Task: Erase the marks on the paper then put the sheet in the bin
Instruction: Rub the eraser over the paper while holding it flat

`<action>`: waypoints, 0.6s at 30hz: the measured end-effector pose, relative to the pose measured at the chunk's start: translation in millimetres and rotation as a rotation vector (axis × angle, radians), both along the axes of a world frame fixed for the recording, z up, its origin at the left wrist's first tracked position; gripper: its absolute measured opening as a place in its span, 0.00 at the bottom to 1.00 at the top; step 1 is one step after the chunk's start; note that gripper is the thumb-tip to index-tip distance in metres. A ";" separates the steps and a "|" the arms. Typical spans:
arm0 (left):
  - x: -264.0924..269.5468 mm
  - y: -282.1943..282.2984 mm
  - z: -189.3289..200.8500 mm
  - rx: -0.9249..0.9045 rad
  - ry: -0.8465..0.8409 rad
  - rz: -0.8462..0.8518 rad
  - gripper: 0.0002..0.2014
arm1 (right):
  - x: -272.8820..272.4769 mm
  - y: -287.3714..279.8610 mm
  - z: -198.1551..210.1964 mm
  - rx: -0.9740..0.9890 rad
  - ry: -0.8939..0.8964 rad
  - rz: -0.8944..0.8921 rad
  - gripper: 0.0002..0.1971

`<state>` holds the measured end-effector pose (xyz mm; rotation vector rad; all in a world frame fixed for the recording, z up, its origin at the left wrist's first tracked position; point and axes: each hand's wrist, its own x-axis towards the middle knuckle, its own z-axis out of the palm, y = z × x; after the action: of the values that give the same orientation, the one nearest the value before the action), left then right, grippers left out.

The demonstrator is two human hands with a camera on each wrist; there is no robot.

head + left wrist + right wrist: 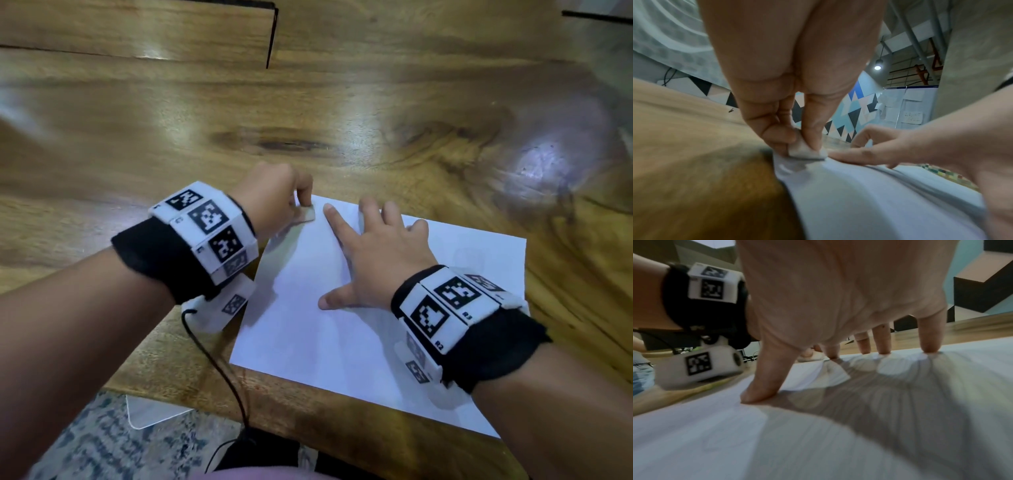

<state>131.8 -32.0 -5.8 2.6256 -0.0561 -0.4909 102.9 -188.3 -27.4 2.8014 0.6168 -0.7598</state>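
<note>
Wristband [442, 305] tags R2, R3, paper [308, 308] blank, eraser [306, 215] pinched.

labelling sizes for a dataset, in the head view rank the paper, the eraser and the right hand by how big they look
1. paper, by far the largest
2. right hand, spread flat on the paper
3. eraser, a small block pinched by the left hand at the paper's far corner

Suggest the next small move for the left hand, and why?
Probably rub the eraser in short strokes along the sheet's far left corner. The left hand pinches it right at that edge, and the right hand already presses the paper flat beside it on the table.
</note>
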 end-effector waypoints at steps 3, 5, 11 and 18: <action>-20.9 8.5 -1.3 0.025 0.128 -0.084 0.02 | -0.1 -0.2 -0.5 0.016 0.009 -0.015 0.62; -20.4 10.1 0.9 0.024 0.161 -0.090 0.03 | -0.2 -0.3 -0.1 0.019 0.013 -0.017 0.63; 10.1 -10.8 1.0 0.007 -0.057 0.017 0.06 | -0.3 -1.0 1.5 0.026 0.008 -0.013 0.62; -25.6 0.6 0.4 -0.011 0.134 -0.090 0.02 | 0.0 -1.0 -0.4 0.030 0.015 -0.017 0.62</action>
<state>106.3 -31.4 -5.5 2.5808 -0.1334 -0.6946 102.9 -189.2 -27.7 2.8339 0.6122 -0.7821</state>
